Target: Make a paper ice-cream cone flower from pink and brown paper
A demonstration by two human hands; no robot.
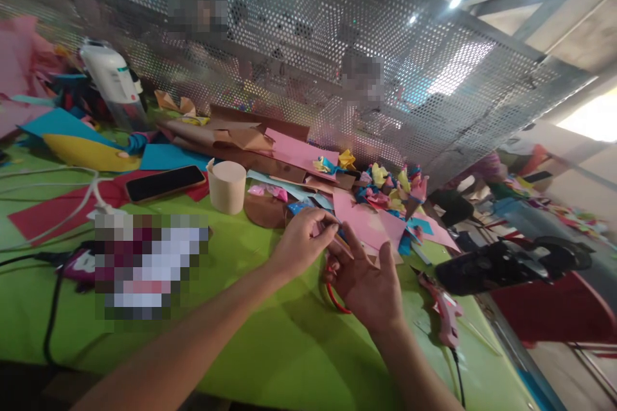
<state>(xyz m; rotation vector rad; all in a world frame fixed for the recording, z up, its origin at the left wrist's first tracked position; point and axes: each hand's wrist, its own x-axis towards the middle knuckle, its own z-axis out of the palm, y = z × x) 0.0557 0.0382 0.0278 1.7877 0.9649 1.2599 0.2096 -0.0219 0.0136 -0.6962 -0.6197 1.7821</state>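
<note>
Over the green table, my left hand (pixel 306 241) is closed in a pinch on a small piece of pinkish paper (pixel 341 245), most of it hidden by the fingers. Beside it, my right hand (pixel 369 282) is turned palm up, thumb held apart, its fingertips close to the same paper. Its lower fingers curl around a red loop (pixel 336 298) that looks like a scissors handle; the blades are hidden. Pink paper sheets (pixel 366 218) lie just beyond both hands. To the right of my right hand is a pink glue gun (pixel 448 318) with a black cord.
A beige paper cylinder (pixel 227 187) and a phone (pixel 165 183) are left of centre. Crumpled paper flowers (pixel 385 186) and brown paper (pixel 226 141) line the back below a perforated metal screen (pixel 299 45). A dark bottle (pixel 482 266) lies at right; cables (pixel 51 318) cross the left.
</note>
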